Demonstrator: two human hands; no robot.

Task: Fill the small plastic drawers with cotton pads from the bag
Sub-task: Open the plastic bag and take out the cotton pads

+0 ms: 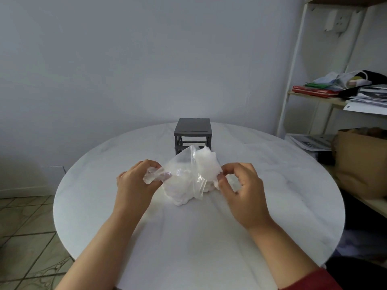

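Note:
A clear plastic bag [184, 176] full of white cotton pads sits on the round white table [104, 195] in front of me. My left hand [136, 181] pinches the bag's left edge. My right hand [240, 185] pinches its right edge, with white pads [207, 164] showing at the bag's mouth. Behind the bag stands the small dark grey drawer unit [193, 130]; the bag hides its lower front, and I cannot tell whether its drawers are in place.
A white shelf rack [293, 80] stands at the right with papers, red books and cloth on it. A brown paper bag [360, 160] sits on a lower shelf. Tiled floor lies to the left of the table.

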